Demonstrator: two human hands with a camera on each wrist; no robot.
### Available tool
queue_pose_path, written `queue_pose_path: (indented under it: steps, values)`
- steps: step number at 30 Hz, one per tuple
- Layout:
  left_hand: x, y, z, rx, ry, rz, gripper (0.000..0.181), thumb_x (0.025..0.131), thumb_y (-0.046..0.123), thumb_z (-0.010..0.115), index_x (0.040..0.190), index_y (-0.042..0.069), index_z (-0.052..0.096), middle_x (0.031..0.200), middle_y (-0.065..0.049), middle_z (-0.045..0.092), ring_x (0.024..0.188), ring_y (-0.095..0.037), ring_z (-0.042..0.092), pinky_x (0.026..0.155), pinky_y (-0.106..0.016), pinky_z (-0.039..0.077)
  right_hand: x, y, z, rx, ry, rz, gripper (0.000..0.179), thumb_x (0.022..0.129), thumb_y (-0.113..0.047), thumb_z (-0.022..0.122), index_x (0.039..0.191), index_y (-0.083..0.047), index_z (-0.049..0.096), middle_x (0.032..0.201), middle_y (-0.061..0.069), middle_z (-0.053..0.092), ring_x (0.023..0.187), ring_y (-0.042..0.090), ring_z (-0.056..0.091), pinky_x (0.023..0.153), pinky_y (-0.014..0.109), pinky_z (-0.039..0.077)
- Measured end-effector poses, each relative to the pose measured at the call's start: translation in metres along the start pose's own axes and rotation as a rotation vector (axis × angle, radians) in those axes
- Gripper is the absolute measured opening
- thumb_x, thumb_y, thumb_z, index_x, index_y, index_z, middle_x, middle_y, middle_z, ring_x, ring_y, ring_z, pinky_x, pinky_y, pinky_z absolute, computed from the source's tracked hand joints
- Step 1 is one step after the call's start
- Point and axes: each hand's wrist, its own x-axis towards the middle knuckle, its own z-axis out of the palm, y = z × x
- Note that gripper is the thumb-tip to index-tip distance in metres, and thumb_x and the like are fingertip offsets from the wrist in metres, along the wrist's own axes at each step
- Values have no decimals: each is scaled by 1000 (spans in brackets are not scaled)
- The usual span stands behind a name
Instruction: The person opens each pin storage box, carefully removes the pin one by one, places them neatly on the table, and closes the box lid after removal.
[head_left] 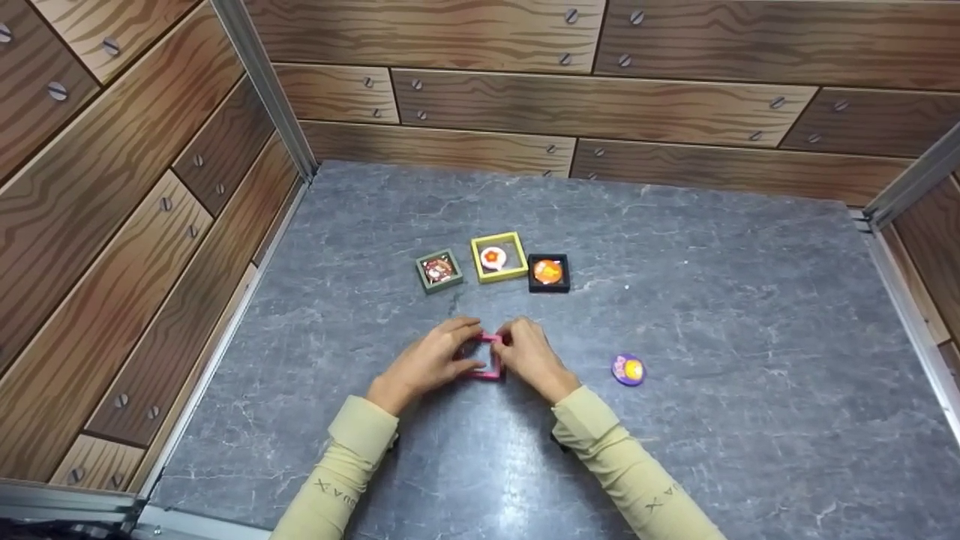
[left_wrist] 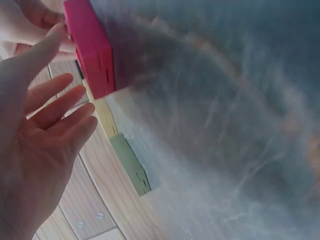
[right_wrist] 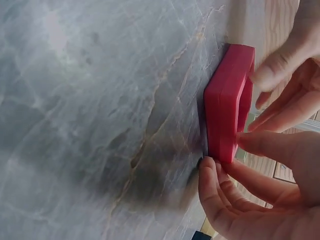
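A pink square frame (head_left: 486,376) lies on the grey marbled surface in front of the person, between both hands. The right hand (head_left: 532,358) pinches its right side, thumb over the inner rim and fingertips low on the outer wall, as the right wrist view shows on the pink frame (right_wrist: 222,107). At the other side is the left hand (head_left: 433,355); its thumb reaches over the frame's rim. In the left wrist view the left hand's fingers (left_wrist: 60,120) are spread and loosely bent beside the pink frame (left_wrist: 97,57). Part of the frame is hidden under the hands.
Beyond the hands stand a green frame (head_left: 426,280), a yellow frame (head_left: 501,278) and a black frame (head_left: 550,288), each with a small picture piece inside. A round purple badge (head_left: 628,370) lies to the right. Wood-patterned walls (head_left: 480,97) border the surface.
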Motion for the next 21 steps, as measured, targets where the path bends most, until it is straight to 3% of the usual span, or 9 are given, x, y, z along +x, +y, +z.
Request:
queue_pose_path:
  steps: [5,12,17,21]
  values:
    - [8,-17,-5,8,30,-14,47,102,23,70,139,-5,64,148,-25,61,140,-40,59,122,-51,48,2,0,0,10,-3,32,17,95,-12,69,87,-2,81,78,8,73,69,15,57,63,28,49]
    - [27,-42,-23,90,77,-85,49,100,18,72,143,-2,60,156,-24,53,148,-41,49,127,-55,42,9,0,-3,40,8,55,25,100,-18,66,87,-4,81,78,7,74,70,17,59,68,34,54]
    - [41,-59,-33,85,113,-174,57,97,17,75,148,1,56,161,-25,46,154,-43,40,129,-56,38,24,0,-5,57,-33,115,25,102,-20,64,95,-4,82,88,11,78,73,17,62,75,35,58]
    - [51,-68,-36,87,86,-278,64,100,21,73,156,7,48,167,-23,39,160,-43,30,131,-56,33,35,0,-4,76,-49,123,24,102,-18,63,101,-2,81,96,14,80,78,20,66,81,39,61]
